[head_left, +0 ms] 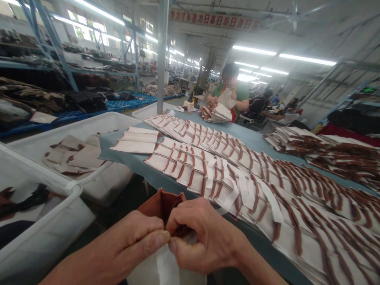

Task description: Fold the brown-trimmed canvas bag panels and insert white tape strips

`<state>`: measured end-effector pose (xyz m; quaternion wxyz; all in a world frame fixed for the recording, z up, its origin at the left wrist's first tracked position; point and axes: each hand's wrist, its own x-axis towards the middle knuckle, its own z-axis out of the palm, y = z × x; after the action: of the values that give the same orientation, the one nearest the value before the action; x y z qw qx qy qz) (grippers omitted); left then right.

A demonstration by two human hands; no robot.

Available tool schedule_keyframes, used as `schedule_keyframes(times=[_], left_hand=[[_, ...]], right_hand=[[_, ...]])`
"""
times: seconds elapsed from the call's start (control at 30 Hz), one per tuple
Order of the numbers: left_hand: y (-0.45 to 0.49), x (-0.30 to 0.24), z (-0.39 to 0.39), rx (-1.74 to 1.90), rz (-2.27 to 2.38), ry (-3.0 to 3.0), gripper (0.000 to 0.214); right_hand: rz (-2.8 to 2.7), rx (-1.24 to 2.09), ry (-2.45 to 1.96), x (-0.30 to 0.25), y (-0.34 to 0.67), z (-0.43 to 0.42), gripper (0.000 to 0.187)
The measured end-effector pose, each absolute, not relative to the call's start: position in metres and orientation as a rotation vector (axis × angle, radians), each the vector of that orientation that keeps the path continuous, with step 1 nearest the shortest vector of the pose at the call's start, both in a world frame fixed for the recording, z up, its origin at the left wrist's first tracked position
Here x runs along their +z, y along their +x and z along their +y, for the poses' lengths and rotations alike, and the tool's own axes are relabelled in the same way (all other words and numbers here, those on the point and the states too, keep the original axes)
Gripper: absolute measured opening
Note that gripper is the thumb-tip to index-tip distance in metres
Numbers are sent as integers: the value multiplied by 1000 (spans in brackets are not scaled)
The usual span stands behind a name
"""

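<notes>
My left hand and my right hand meet at the bottom centre, their fingertips pinching a fold of brown fabric. Below the pinch hangs a white cloth piece, joined to the brown fabric as far as I can tell. Just ahead of my right hand, overlapping rows of cream cloth pieces with brown strips lie on a blue-grey table. A separate small stack of plain cream pieces sits nearer the table's left edge.
Large white plastic bins stand to my left, holding cloth pieces. A person across the table handles a bundle. More stacks with brown strips lie to the right. Shelves of material and a metal post stand behind.
</notes>
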<state>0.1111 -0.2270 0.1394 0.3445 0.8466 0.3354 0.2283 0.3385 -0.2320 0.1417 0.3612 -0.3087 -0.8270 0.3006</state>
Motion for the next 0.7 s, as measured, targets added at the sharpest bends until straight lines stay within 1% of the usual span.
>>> schedule_keyframes(times=[0.1,0.33,0.43,0.6,0.7], left_hand=[[110,132,-222,422,786,2025,48],[109,136,-211,343,649,1708,49],[104,133,-217,424,667,1778,50],[95,135,-226,429,786,2112,42],[92,141,-235,456,835,2236,37]], right_hand=[[-2124,856,-804,134,339,-227,5],[-2114,932,-748,128,332,-216,4],[-2161,1001,-706,129,334,-218,5],[-2293,773,-703,129,329,-226,7],[-2307,708,-665,133,325,-233,8]])
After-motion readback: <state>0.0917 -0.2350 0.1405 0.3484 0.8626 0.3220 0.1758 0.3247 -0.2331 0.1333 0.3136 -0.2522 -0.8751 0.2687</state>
